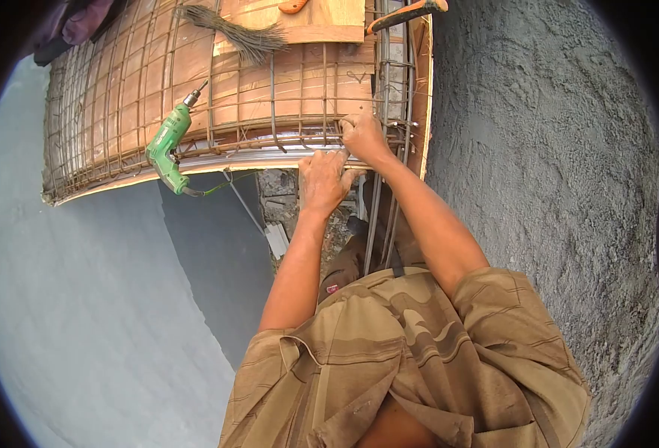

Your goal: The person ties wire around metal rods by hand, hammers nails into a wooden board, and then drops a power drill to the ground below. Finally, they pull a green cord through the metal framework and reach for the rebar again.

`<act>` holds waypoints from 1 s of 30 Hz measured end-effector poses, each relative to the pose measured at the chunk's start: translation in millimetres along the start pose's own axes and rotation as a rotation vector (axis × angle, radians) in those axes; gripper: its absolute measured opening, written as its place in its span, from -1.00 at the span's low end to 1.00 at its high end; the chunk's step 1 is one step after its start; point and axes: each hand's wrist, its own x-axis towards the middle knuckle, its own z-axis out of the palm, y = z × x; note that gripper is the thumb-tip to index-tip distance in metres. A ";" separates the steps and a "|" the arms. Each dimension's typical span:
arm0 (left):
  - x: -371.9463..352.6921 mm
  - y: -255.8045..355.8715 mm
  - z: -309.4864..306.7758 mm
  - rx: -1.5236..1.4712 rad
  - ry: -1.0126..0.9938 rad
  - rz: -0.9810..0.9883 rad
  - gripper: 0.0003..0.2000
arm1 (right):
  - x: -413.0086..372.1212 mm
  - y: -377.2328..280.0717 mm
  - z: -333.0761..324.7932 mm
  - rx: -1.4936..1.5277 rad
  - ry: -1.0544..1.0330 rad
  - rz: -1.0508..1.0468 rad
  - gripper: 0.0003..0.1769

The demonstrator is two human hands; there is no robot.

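My left hand [322,181] is at the near edge of the plywood formwork [232,158], its fingers bent over the rim and its thumb out to the right, below it. Just up and to the right, my right hand [365,138] is a closed fist at the corner of the rebar mesh [299,97]. Whatever lies inside that fist is hidden. Silvery strips or bars run along the edge under both hands. A green power drill [169,145] lies on the mesh to the left, its bit pointing away from me.
A bundle of tie wire [236,33] lies on the mesh beside a loose plywood board [329,19]. An orange-and-black tool handle [408,15] rests at the top right. Rough grey plaster wall [531,149] rises on the right. Rubble [277,201] shows below the formwork.
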 end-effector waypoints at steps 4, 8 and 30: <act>4.1 0.6 -2.1 0.006 -0.085 -0.041 -0.65 | -10.4 3.7 0.3 -0.083 -0.066 -0.060 -0.79; 4.0 -1.7 -0.3 -0.016 -0.075 -0.048 -0.68 | -11.2 2.3 -1.2 -0.117 -0.082 -0.102 -0.79; -9.5 15.6 -9.1 0.038 -0.007 0.073 -0.80 | -121.7 -15.0 -53.6 0.076 0.058 -0.119 -0.80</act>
